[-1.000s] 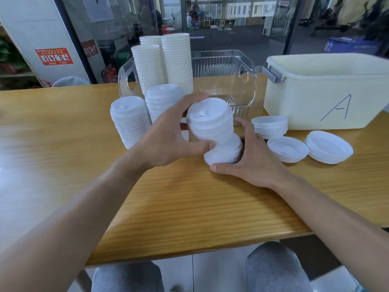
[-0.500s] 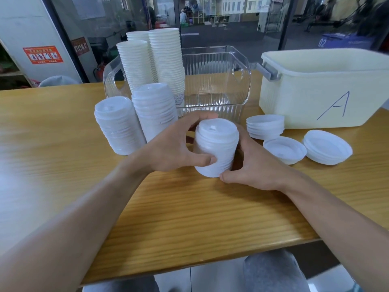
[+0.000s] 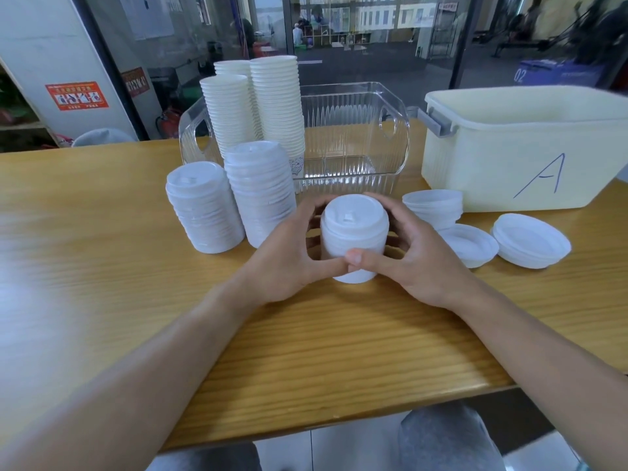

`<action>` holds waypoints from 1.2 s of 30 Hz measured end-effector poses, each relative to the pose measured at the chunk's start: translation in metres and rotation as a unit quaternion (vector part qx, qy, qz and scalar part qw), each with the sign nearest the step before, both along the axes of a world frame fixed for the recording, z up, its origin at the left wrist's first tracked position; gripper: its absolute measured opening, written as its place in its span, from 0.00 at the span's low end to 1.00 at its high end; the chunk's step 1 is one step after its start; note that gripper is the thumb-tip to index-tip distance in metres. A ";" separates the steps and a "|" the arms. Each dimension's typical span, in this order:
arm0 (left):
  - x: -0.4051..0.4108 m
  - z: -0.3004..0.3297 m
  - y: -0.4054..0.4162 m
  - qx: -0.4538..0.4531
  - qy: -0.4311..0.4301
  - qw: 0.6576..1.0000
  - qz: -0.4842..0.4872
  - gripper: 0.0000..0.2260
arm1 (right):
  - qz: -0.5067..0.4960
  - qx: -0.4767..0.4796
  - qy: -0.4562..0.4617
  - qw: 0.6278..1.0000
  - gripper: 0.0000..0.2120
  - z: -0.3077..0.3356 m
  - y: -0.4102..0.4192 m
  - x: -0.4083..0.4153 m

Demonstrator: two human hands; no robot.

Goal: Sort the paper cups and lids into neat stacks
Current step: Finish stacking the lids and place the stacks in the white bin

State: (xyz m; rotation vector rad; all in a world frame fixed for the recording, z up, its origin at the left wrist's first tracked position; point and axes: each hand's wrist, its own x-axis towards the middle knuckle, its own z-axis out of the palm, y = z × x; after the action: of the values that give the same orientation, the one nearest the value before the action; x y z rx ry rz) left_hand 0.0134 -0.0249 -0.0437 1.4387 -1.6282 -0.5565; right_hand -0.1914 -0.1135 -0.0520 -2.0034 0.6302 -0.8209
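Fingers of left hand and right hand curl round the short lid stack at worktop centre, thumbs meeting in front. Risk: uneven squeeze skews or topples it. Tall lid stacks stand close at 10 o'clock; a left-hand bump could knock them. Loose lids at 3 o'clock remain unsorted. Cup stacks sit at 11 o'clock in the clear bin.

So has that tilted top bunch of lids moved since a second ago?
Yes. It has dropped straight onto the lower lids, forming one upright lid stack on the table, gripped by both hands, nearer than the clear bin.
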 end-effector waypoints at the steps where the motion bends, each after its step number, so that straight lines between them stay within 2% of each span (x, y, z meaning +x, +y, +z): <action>1: 0.000 -0.001 0.000 -0.004 -0.012 1.000 0.003 0.38 | 0.007 0.004 -0.002 1.000 0.40 0.001 0.000 0.000; 6: -0.001 -0.004 0.000 0.015 -0.031 0.999 0.001 0.41 | 0.031 0.035 0.000 0.999 0.38 0.003 0.001 -0.001; 11: -0.002 -0.001 0.001 0.008 -0.047 0.999 0.017 0.42 | -0.018 0.016 0.012 1.000 0.53 -0.002 0.004 0.001; 13: -0.003 -0.001 0.001 0.008 -0.045 0.999 0.020 0.41 | -0.046 0.001 -0.003 0.999 0.53 -0.001 0.007 -0.001; 16: -0.007 0.001 0.003 -0.007 -0.018 1.000 0.024 0.40 | -0.084 -0.034 -0.036 0.995 0.48 0.000 0.015 -0.004; 19: -0.007 0.005 0.005 -0.072 -0.017 0.995 0.063 0.38 | -0.130 -0.085 -0.079 0.985 0.38 -0.003 0.019 -0.012; 24: -0.023 0.018 0.013 -0.242 -0.099 0.960 0.100 0.23 | -0.174 -0.135 -0.076 0.973 0.27 -0.004 0.018 -0.035; 28: -0.046 0.022 0.011 -0.331 -0.185 0.924 0.055 0.14 | -0.187 -0.137 -0.050 0.971 0.22 -0.004 0.017 -0.055; 32: -0.077 0.015 0.003 -0.343 -0.231 0.911 -0.005 0.10 | -0.214 -0.162 -0.026 0.963 0.18 -0.002 0.009 -0.079; 36: -0.107 0.007 -0.009 -0.277 -0.255 0.926 -0.035 0.12 | -0.259 -0.194 0.014 0.946 0.18 0.001 -0.008 -0.107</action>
State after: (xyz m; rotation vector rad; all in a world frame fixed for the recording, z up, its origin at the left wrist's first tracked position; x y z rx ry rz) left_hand -0.0934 -0.0338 -0.0367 1.1420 -2.0316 0.2697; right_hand -0.2981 -0.1212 -0.0514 -2.2307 1.1113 -1.3138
